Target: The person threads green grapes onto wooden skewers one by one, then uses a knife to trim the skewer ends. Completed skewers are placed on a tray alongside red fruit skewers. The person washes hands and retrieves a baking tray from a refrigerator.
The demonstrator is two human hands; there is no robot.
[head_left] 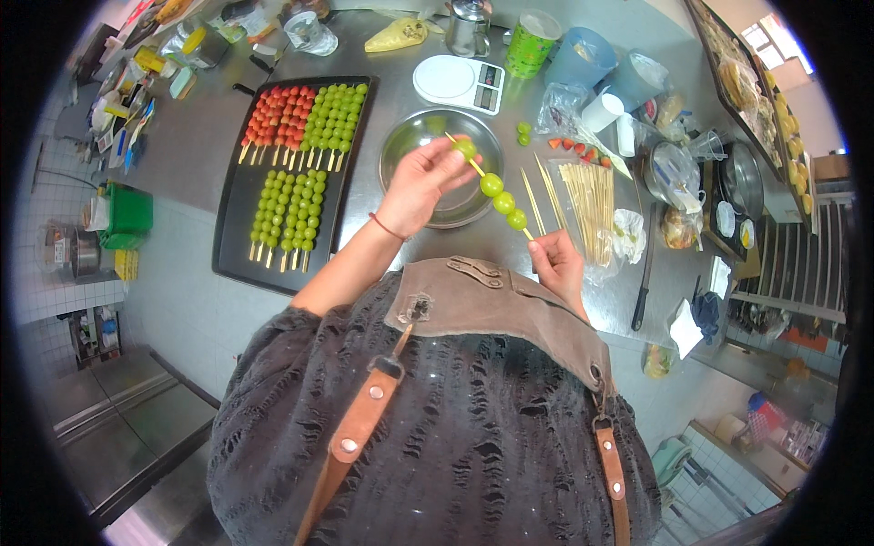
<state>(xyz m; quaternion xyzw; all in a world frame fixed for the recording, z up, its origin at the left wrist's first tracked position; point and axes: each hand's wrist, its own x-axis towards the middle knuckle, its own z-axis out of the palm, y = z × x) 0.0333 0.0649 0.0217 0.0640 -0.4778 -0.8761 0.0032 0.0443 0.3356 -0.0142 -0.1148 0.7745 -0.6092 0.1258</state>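
Note:
My right hand (557, 259) is closed on the lower end of a bamboo skewer (478, 168). Three green grapes (504, 202) sit together along its middle. My left hand (423, 185) pinches another green grape (465, 148) near the upper tip, and the pointed end shows just beyond it. Both hands hold the skewer aslant over the right side of a round steel bowl (393, 136). To the left, a dark tray (238, 207) bears rows of red fruit skewers (280, 118), green grape skewers (336, 123) and a second group of grape skewers (288, 211) nearer me.
Right of the bowl lie bare bamboo sticks (590, 205), strawberry pieces (580, 148) and two loose grapes (523, 134). A white kitchen scale (444, 82) stands behind the bowl. A long dark-handled knife (641, 305) lies at the right. Plastic tubs (581, 59) stand at the back.

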